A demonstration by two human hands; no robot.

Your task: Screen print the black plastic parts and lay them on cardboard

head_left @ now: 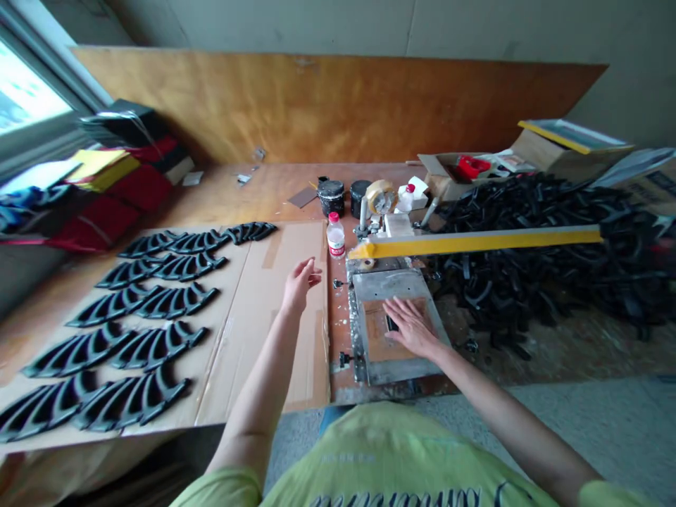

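My right hand (410, 327) lies flat with its fingers spread over a brown board (380, 345) on a grey metal plate (391, 370). A small black piece (391, 322) shows under its fingertips. My left hand (303, 283) hovers above the cardboard sheet (264, 338), left of a small bottle with a red cap (336, 238); its fingers are curled, and what they hold, if anything, is too small to tell. Rows of black curved parts (158, 303) lie on the cardboard at the left.
A yellow-edged bar (475, 243) extends right above a large heap of black parts (554, 282). Black tubs (332, 198), a tape roll (381, 196) and an open box (443, 176) stand behind. Red and yellow stacks (105, 183) sit back left.
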